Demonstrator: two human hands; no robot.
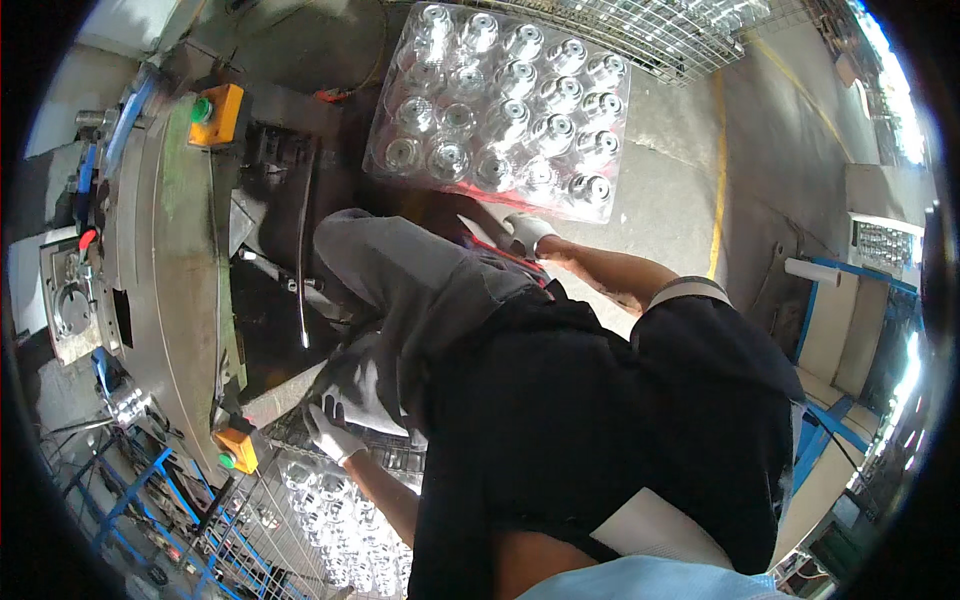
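Note:
My left hand (332, 436), in a white glove, is beside my grey-trousered lower leg, close to the dark rim of a wire basket (262, 530). Its fingers are apart, and nothing shows in them. My right hand (527, 232), also gloved, is by my thigh next to a red edge (492, 246) of something mostly hidden under me. Its fingers are mostly hidden, so their grip is unclear. Just beyond it lies a clear plastic tray (618, 150) holding rows of shiny cup-shaped metal parts (512, 118). More such parts (345, 520) are in the basket at lower left.
A machine bench (165, 270) stands at left, with orange button boxes (215, 114) and a thin metal rod (304, 250) beside it. Wire cages (640, 40) are at the top. A yellow line (720, 170) crosses the floor. Blue-framed panels (830, 330) stand at right.

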